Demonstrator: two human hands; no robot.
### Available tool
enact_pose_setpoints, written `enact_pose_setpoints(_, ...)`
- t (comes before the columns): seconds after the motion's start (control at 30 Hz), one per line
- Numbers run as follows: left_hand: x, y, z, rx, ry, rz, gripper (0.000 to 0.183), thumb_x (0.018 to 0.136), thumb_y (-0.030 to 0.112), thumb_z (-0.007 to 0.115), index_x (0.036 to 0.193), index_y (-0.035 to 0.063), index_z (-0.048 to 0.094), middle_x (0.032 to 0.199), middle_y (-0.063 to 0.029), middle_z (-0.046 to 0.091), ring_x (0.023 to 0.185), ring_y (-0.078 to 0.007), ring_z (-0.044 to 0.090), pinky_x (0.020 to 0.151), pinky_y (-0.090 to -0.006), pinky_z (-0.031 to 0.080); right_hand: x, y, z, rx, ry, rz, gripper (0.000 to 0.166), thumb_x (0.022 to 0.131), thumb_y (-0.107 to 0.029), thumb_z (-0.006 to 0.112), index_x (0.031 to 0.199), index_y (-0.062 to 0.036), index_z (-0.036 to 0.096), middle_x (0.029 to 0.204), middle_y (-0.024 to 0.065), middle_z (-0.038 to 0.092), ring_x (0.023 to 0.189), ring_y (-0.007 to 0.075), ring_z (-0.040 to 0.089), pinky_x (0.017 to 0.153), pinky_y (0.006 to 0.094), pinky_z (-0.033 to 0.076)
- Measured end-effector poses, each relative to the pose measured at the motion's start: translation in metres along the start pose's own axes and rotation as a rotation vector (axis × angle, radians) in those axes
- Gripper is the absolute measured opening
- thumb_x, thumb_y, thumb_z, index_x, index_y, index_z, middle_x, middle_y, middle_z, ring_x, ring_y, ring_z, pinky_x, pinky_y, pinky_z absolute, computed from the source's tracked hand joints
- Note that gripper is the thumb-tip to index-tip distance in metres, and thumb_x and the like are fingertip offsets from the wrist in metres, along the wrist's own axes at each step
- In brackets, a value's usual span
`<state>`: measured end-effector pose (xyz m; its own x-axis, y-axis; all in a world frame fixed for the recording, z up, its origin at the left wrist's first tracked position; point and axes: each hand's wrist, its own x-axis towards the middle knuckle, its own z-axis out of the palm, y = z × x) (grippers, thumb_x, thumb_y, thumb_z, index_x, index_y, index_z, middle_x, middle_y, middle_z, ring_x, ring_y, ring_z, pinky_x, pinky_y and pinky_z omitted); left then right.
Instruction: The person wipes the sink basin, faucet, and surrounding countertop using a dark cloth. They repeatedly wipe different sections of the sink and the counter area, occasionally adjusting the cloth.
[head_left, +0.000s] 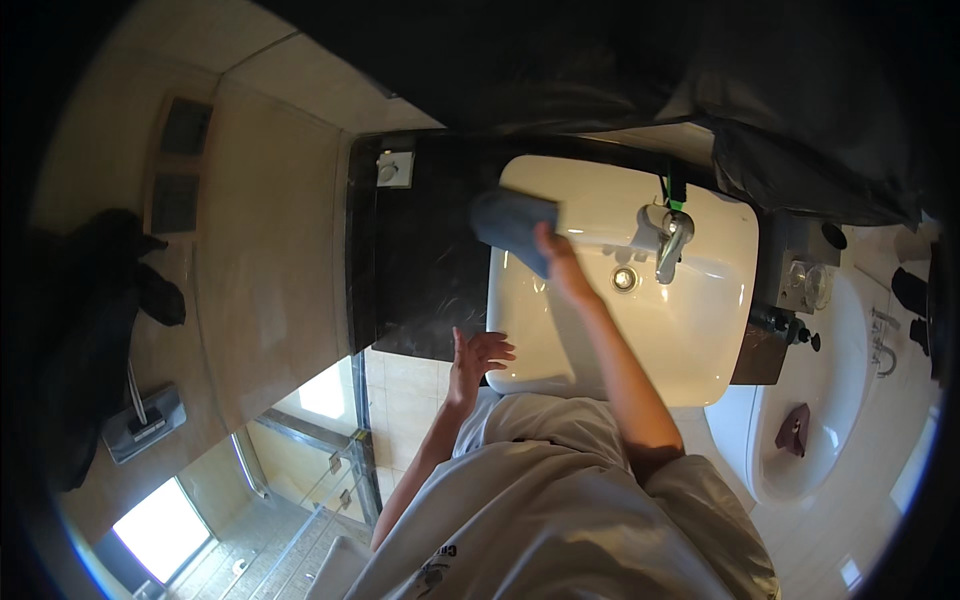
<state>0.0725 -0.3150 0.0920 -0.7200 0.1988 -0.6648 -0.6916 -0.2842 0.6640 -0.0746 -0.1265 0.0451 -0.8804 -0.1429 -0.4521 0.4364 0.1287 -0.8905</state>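
My right hand (562, 259) grips a grey-blue cloth (514, 221), which is blurred. The cloth hangs over the left rim of a white washbasin (675, 352) and partly over the dark stone countertop (431, 277). Whether it touches either surface, I cannot tell. With fingers apart and nothing in it, my left hand (478, 361) is by the basin's near left corner. A chrome faucet (675, 232) stands at the basin's far side, close to the metal drain (624, 279). Something green shows behind the faucet.
A small white square item (394, 170) sits at the counter's far left corner. Right of the basin are glass tumblers (808, 283) and dark pump bottles (795, 328). Beyond lies a white bathtub (757, 465) with a maroon cloth (793, 430). Black sheeting (810, 176) hangs behind the basin.
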Motion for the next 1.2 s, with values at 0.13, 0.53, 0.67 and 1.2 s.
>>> enact_pose_setpoints(0.13,-0.003,0.002,0.000,0.029,-0.014,0.013,0.083,0.089,0.068,0.007,0.108,0.0029,0.055,0.096,-0.0117,0.063,0.091,-0.0217,0.060,0.085,-0.0350,0.042,-0.019,-0.032,-0.070,0.443,0.233,0.057,0.057,0.087,-0.057,0.051,0.099,-0.0018,0.060,0.091,0.0020,0.059,0.079,0.0101,0.052,0.074,0.0252,0.042)
enact_pose_setpoints(0.53,-0.030,-0.015,-0.028,-0.008,0.106,0.024,0.083,0.090,0.067,0.007,0.109,0.0018,0.055,0.098,-0.0135,0.062,0.092,-0.0215,0.059,0.084,-0.0343,0.043,0.041,0.007,0.030,-1.097,0.441,-0.477,0.052,0.094,-0.030,0.042,0.140,-0.0072,0.034,0.148,0.0195,0.022,0.138,0.0376,0.018,0.110,0.0496,0.016)
enact_pose_setpoints(0.67,-0.040,-0.026,-0.034,-0.085,0.156,0.049,0.083,0.090,0.066,0.007,0.111,0.0007,0.054,0.100,-0.0141,0.063,0.092,-0.0214,0.059,0.083,-0.0343,0.044,0.022,0.003,0.082,-1.083,0.326,-0.518,0.051,0.093,-0.027,0.043,0.139,-0.0054,0.036,0.148,0.0186,0.023,0.138,0.0360,0.016,0.111,0.0494,0.014)
enact_pose_setpoints(1.2,-0.038,-0.041,-0.032,-0.189,0.102,0.114,0.084,0.088,0.069,0.011,0.111,0.0012,0.054,0.100,-0.0125,0.062,0.093,-0.0205,0.059,0.085,-0.0344,0.044,-0.048,-0.088,0.015,0.967,-0.256,0.327,0.047,0.094,-0.039,0.047,0.126,-0.0041,0.047,0.122,0.0082,0.057,0.113,0.0233,0.054,0.098,0.0381,0.041)
